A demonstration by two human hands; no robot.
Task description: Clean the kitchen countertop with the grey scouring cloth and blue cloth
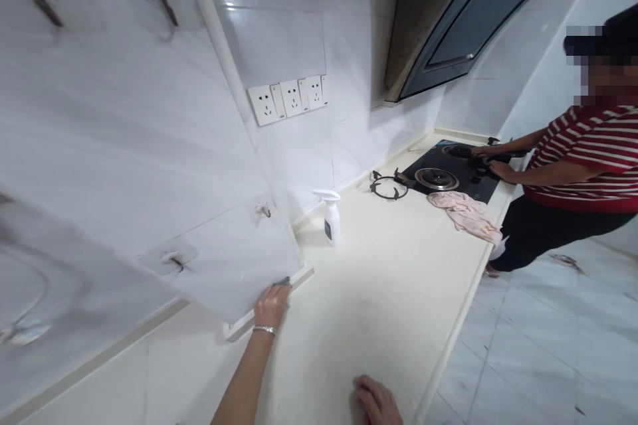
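My left hand [272,305], a bracelet on its wrist, reaches up to the lower edge of the white tiled wall [149,146] where it meets the cream counter [389,292]. Its fingers are closed and pressed to the tile, with a small dark edge showing at the fingertips that I cannot make out. My right hand [375,402] lies on the counter at the bottom of the view, partly cut off, fingers flat and holding nothing. A white spray bottle [331,219] stands upright by the wall, beyond my left hand.
A pink cloth [466,214] lies crumpled beside a black gas hob [448,169], and a loose pan ring [389,186] sits on the counter. Another person in a red striped shirt [588,153] has both hands on the hob. Wall sockets [290,98] and a range hood [468,20] are above.
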